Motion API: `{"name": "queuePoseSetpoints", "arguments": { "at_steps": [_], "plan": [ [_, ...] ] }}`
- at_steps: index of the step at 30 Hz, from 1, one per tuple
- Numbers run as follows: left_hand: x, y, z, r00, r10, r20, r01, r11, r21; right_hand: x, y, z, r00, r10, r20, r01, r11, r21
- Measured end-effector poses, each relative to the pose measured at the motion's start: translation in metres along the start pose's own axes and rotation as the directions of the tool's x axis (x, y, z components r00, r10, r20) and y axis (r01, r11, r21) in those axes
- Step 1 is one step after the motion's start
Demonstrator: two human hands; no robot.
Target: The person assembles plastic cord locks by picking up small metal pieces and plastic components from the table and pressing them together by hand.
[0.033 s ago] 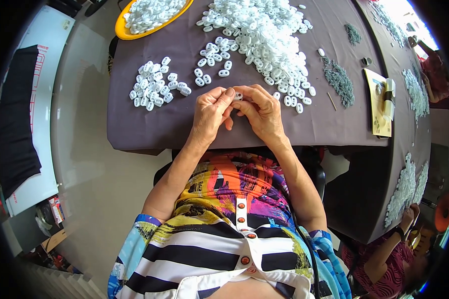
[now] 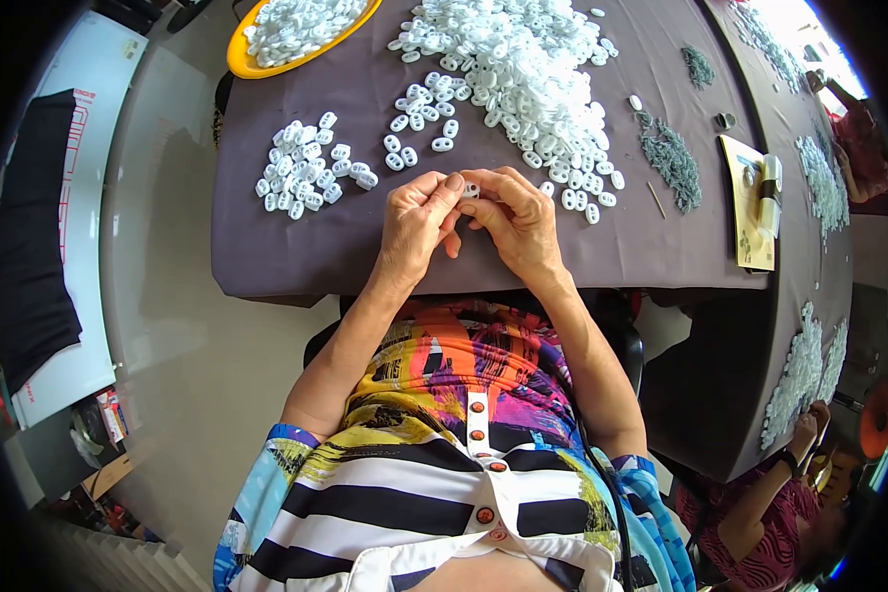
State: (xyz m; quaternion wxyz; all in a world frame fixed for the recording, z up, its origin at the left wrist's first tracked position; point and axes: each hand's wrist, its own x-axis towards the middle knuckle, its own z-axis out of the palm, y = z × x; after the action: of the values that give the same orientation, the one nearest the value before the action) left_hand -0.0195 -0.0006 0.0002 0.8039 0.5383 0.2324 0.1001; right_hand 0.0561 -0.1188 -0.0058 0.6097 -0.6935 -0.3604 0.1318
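My left hand [image 2: 416, 219] and my right hand [image 2: 519, 219] meet above the near part of the table. Between their fingertips they pinch one small white oval plastic piece [image 2: 471, 190] with dark holes; fingers partly cover it. Left of my hands lies a small pile of white two-hole pieces [image 2: 301, 168]. A looser group of the same pieces [image 2: 426, 104] rests just beyond my fingers. The big heap of white ovals [image 2: 538, 74] spreads from the far middle down to beside my right hand.
On the brown tablecloth [image 2: 257, 252], a yellow bowl [image 2: 239, 59] of white pieces stands far left. Small grey parts [image 2: 673, 168], a thin stick [image 2: 656, 200] and a yellow card [image 2: 740, 232] lie at right. Another person's hand [image 2: 809, 429] works near white piles at the far right.
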Motion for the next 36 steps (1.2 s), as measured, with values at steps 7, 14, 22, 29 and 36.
{"name": "queuePoseSetpoints", "arguments": {
  "at_steps": [7,14,22,29,36],
  "plan": [
    [0.000,-0.001,-0.001,1.000,0.007,0.003,-0.007,1.000,-0.023,0.000,0.000,0.000,1.000,0.013,-0.005,-0.014,1.000,-0.024],
    [0.000,-0.003,-0.001,1.000,0.000,0.012,0.001,0.998,-0.060,0.000,0.000,-0.001,1.000,0.011,-0.007,-0.011,0.999,-0.047],
    [0.001,-0.003,0.001,1.000,0.006,-0.022,-0.007,0.999,-0.046,-0.001,0.002,0.002,0.999,0.015,-0.040,-0.015,1.000,-0.014],
    [0.002,-0.005,0.002,0.995,0.058,-0.075,-0.059,0.998,-0.018,-0.001,-0.001,-0.001,0.989,0.148,-0.011,-0.145,0.980,0.134],
    [0.003,-0.006,0.009,0.987,0.120,-0.105,-0.114,0.991,0.069,0.000,0.005,-0.002,0.973,0.228,0.024,-0.225,0.928,0.296]
  ]
}}
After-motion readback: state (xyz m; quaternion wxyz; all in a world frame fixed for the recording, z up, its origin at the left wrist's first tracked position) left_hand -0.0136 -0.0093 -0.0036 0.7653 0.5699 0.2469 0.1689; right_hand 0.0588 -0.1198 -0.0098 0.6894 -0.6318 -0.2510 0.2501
